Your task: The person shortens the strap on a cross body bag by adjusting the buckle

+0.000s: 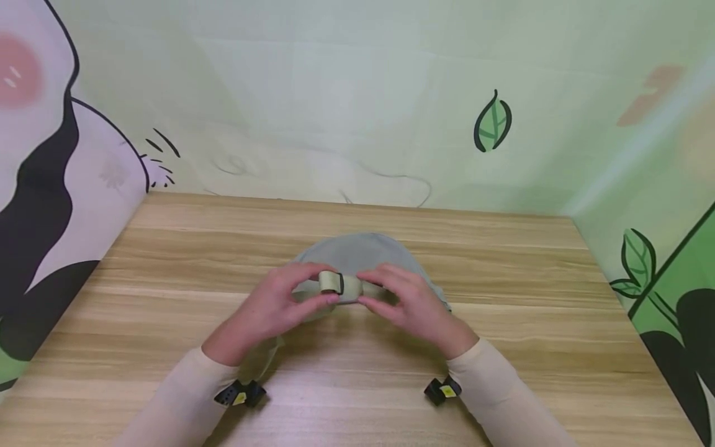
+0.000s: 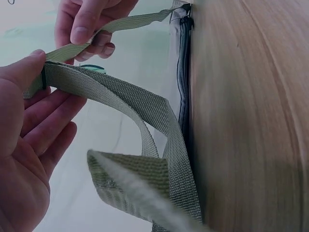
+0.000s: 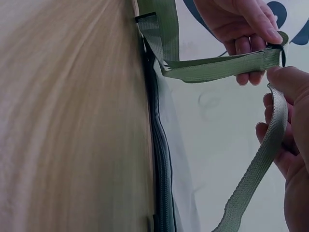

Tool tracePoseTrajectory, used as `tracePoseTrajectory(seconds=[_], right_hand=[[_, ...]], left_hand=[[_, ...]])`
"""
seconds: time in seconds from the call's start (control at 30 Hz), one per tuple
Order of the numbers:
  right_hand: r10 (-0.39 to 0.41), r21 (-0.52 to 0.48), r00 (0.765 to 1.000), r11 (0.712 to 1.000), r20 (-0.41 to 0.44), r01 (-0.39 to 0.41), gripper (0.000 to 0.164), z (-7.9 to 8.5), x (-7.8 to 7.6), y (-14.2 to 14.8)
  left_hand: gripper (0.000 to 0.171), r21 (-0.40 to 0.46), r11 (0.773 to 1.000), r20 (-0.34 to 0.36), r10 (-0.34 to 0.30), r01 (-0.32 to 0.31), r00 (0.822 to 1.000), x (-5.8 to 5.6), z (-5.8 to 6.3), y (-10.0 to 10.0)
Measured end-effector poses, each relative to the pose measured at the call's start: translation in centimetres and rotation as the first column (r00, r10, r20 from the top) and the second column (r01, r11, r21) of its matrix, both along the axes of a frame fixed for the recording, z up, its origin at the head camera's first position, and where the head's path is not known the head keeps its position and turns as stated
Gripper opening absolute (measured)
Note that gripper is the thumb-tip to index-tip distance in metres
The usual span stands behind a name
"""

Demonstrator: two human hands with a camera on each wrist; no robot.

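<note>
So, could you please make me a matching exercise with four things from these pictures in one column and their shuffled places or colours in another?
Things:
1. strap
2. bag
3. zip
4. table

Places and colours:
A. wood-grained, beneath the bag
B. pinched by the left hand and the right hand
C. dark, running along the bag's edge
D. grey, resting on the table

Pairs: 1-B, 2-D, 3-C, 4-A
</note>
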State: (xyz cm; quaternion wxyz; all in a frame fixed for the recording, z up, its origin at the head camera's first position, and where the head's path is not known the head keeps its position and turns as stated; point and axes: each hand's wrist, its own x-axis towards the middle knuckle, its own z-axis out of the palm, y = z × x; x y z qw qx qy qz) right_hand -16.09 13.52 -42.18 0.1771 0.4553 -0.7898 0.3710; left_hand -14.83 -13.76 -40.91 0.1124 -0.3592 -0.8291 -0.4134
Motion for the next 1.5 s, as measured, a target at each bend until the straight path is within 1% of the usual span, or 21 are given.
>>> tracePoseTrajectory(seconds=[0.1,0.3,0.4,0.57,0.7,0.8,0.97,1.07,1.17,1.27,1.37,1.5], right_hand=[[0.015,-0.006,1.000,1.000,-0.017,-0.015,0.036,0.0,-0.1,0.0],[0.040,-0.018,0.997,0.999,-0.059,-0.041,0.036,0.0,-0.2,-0.2],[0.054,-0.026,0.997,0.998,-0.051,-0.056,0.037,0.1,-0.1,-0.5],[0.054,-0.037,0.998,0.998,0.030,-0.053,0.038,0.3,0.3,-0.8],[0.049,-0.058,0.993,0.997,0.108,-0.043,0.040,0.4,0.6,-0.9],[0.067,-0.091,0.984,0.994,0.168,-0.052,0.041,0.5,0.8,-0.8],[0.083,-0.118,0.959,0.992,0.273,-0.052,0.039,0.7,0.8,-0.8],[0.083,-0.110,0.951,0.993,0.299,-0.053,0.040,0.8,0.8,-0.8],[0.067,-0.069,0.960,0.996,0.272,-0.049,0.045,0.8,0.8,-0.6],[0.032,-0.010,0.978,0.999,0.207,-0.031,0.048,0.6,0.8,-0.3],[0.003,0.023,0.990,1.000,0.140,-0.006,0.044,0.4,0.9,-0.1],[-0.008,0.014,0.997,1.000,0.081,0.007,0.038,0.2,0.9,0.2]], left_hand=[[0.033,-0.009,1.000,0.003,-0.001,0.001,1.000,0.0,-0.1,0.0],[0.035,-0.030,0.999,-0.032,-0.011,0.010,0.999,-0.1,-0.2,0.4],[0.036,-0.052,0.998,-0.036,-0.029,0.027,0.999,-0.2,-0.2,0.7],[0.035,-0.069,0.996,-0.031,-0.061,0.058,0.998,-0.2,-0.3,1.1],[0.035,-0.067,0.996,-0.043,-0.059,0.056,0.997,-0.3,-0.5,1.2],[0.035,-0.069,0.996,-0.049,-0.064,0.061,0.997,-0.3,-0.6,1.2],[0.035,-0.087,0.994,-0.077,-0.075,0.068,0.994,-0.5,-0.6,1.2],[0.036,-0.097,0.993,-0.108,-0.073,0.063,0.991,-0.5,-0.7,1.1],[0.037,-0.101,0.993,-0.132,-0.073,0.060,0.989,-0.5,-0.8,1.1],[0.036,-0.098,0.994,-0.138,-0.071,0.057,0.988,-0.5,-0.9,0.9],[0.035,-0.086,0.995,-0.128,-0.055,0.044,0.990,-0.4,-0.9,0.7],[0.035,-0.066,0.997,-0.120,-0.050,0.042,0.992,-0.4,-0.8,0.6]])
